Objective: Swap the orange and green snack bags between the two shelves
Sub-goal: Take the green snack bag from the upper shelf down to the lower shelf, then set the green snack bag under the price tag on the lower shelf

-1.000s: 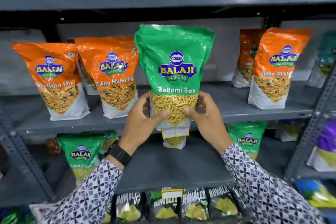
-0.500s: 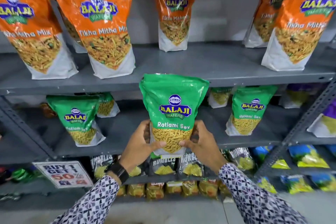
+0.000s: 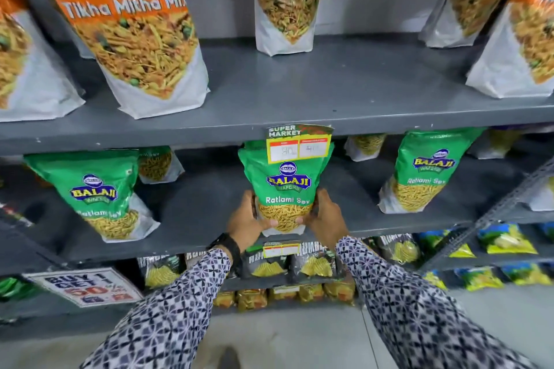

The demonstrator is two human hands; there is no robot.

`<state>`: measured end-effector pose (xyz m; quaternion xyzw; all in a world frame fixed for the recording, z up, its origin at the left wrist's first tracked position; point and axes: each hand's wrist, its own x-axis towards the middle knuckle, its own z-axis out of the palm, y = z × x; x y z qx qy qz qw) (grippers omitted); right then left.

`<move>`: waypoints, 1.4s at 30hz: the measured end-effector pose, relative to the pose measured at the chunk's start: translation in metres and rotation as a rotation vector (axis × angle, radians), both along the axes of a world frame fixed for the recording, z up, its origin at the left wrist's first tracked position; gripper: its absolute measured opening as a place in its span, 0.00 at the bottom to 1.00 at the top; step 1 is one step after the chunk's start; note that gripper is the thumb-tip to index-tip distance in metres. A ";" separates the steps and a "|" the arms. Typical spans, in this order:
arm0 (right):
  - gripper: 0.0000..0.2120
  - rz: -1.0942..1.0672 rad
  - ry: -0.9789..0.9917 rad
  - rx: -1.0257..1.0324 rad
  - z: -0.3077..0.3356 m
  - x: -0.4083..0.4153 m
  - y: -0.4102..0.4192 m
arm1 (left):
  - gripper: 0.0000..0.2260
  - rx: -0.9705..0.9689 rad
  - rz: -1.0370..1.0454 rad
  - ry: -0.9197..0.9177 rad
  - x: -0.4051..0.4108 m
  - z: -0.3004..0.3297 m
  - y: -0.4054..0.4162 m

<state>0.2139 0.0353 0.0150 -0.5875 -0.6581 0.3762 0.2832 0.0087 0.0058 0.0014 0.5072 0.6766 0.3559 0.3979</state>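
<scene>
Green snack bag [image 3: 288, 186] at frame centre, upright on lower shelf [image 3: 374, 220], gripped at its base by left hand [image 3: 246, 220] and right hand [image 3: 325, 216]. Orange snack bags [image 3: 132, 30] across upper shelf [image 3: 329, 93], along frame top.

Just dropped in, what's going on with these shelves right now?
A person holds a green Ratlami Sev bag by its lower edge, left hand and right hand on either side, at the front of the lower shelf, among other green bags. Its top sits behind the price tag. Orange Tikha Mitha bags fill the upper shelf.
</scene>
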 end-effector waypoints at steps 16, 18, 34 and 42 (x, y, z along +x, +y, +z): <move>0.25 -0.100 -0.058 0.095 0.001 -0.001 0.002 | 0.35 0.047 0.055 -0.021 -0.009 0.006 -0.006; 0.19 -0.171 0.045 0.203 0.016 0.004 -0.015 | 0.29 0.105 0.114 -0.002 -0.008 0.028 -0.020; 0.14 0.120 0.453 0.670 0.251 -0.074 -0.020 | 0.14 0.926 0.446 -0.018 -0.070 0.256 -0.064; 0.47 0.364 0.183 0.353 0.262 -0.144 0.037 | 0.42 0.608 0.299 -0.019 -0.147 0.255 -0.036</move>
